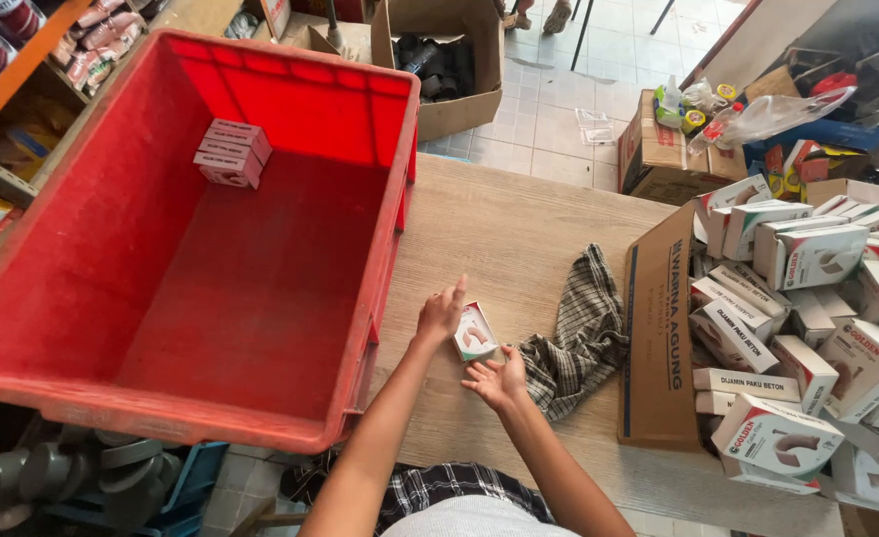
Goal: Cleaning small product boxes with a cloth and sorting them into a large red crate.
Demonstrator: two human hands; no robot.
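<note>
Your left hand (441,314) pinches the small white carton (475,332) on the wooden table (519,234) beside the red crate (261,99), right hand (497,380) open under it; loose grip, could slip onto the checked cloth (579,338).

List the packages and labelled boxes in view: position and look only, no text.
Small box: held between left hand and right hand over the wooden table; white, teal edges.
Stacked small boxes: rear of red crate; pale pink.
Open carton: on table at right; brown, printed flap.
Pile of boxes: in the carton; white with red corners.
Cardboard box: on floor behind; brown, dark contents.
</note>
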